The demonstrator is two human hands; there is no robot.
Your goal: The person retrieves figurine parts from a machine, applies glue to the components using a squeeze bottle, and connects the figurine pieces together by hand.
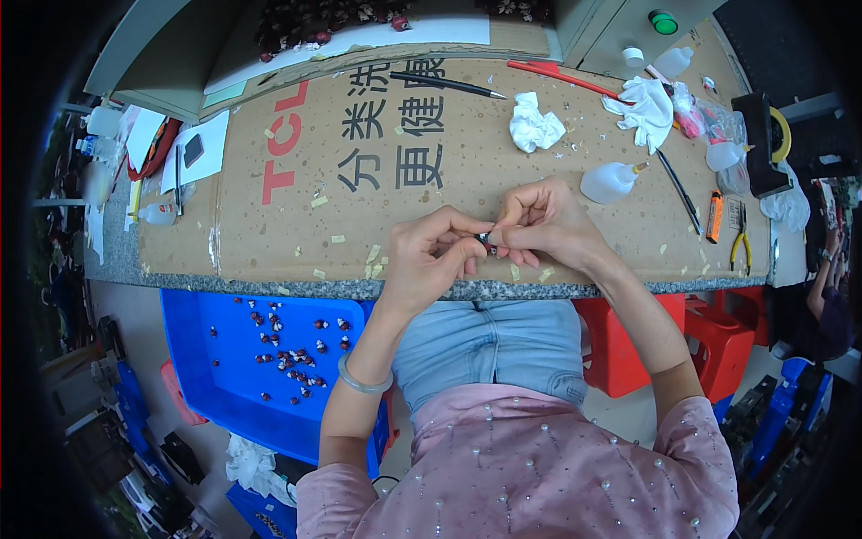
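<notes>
**Head view — small dark piece pinched between both hands**

Tiny dark piece (485, 239) held over the near edge of the cardboard sheet (377, 216), just above the speckled stone table rim (269, 286). Left hand (431, 260) grasping it from the left with thumb and fingertips; right hand (543, 225) closed on its other end, fingers curled. Beyond — crumpled white tissue (535, 124), squeeze bottle (609, 181), black pen (449, 84). Below left, blue tray (193, 359) scattered with small dark beads (292, 357).
</notes>
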